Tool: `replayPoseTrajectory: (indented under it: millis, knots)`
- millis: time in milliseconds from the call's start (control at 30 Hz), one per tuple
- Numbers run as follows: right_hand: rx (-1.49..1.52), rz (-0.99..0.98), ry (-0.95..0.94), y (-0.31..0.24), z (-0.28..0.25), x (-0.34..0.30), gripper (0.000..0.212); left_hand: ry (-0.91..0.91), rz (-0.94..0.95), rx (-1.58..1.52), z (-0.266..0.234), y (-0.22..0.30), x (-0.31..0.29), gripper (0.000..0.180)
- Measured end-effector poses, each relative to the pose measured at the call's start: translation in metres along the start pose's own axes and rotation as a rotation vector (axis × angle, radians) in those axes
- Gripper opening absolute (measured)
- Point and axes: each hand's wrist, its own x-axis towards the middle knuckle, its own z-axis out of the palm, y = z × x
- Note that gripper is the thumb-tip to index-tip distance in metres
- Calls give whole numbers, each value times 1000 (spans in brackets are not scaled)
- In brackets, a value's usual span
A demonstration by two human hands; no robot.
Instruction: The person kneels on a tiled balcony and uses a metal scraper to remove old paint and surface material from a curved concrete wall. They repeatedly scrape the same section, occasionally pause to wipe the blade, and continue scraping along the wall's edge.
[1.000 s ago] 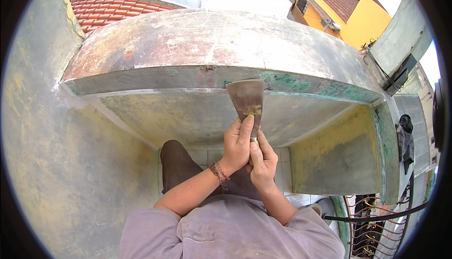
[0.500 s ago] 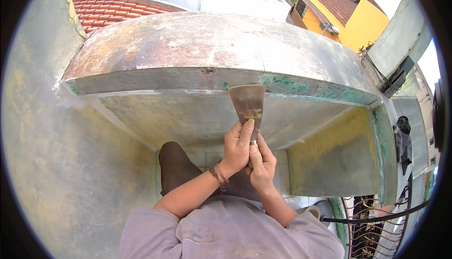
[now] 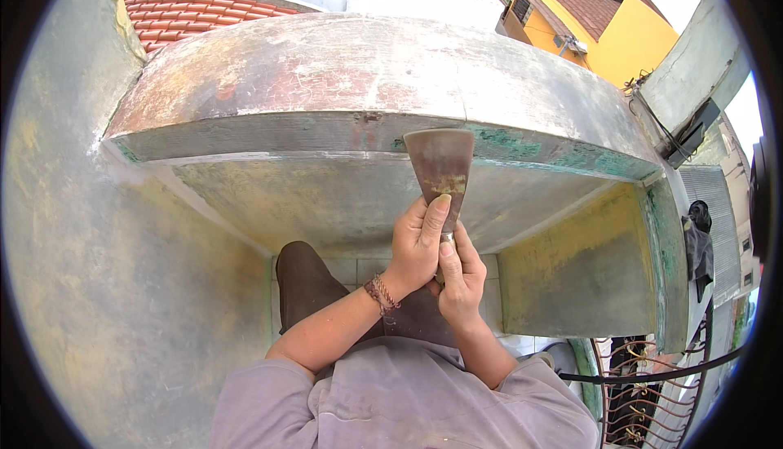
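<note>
Both my hands grip one paint scraper (image 3: 441, 163), its wide rusty blade pointing away from me. My left hand (image 3: 414, 245) is closed round the base of the blade, thumb lying along the metal. Lower down, my right hand (image 3: 462, 282) wraps the handle, which is mostly hidden by fingers. The blade's broad edge is at the front face of the concrete ledge (image 3: 285, 133), beside a patch of green paint (image 3: 506, 141). Whether it touches the surface I cannot tell.
Worn walls stand at the left (image 3: 163, 302) and right (image 3: 579, 269). A black cable (image 3: 652, 376) crosses a curled metal railing (image 3: 636, 400) at lower right. Dark cloth (image 3: 698, 245) hangs by the right wall. Tiled roofs (image 3: 204, 17) and a yellow house (image 3: 632, 37) lie beyond the ledge.
The scraper and both hands have moved slightly to the right and upward along the ledge's front face. My grip stays the same.
</note>
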Motion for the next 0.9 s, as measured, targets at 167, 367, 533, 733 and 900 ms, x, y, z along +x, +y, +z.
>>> replayPoseTrajectory:
  millis: [167, 367, 533, 733, 900]
  knots:
    - [5, 32, 60, 10, -2, -7, 47, 51, 6, 9, 6, -13, -8, 31]
    - [60, 74, 55, 20, -10, -8, 48, 59, 11, 51, 8, -5, -6, 32]
    - [158, 75, 51, -7, 2, 7, 47, 28, 33, 14, 11, 6, 6, 32]
    - [-11, -35, 60, 22, -6, -1, 46, 59, -19, 68, 9, -3, -7, 31]
    - [36, -4, 16, -2, 7, 7, 46, 25, -14, -19, 2, 5, 0, 32]
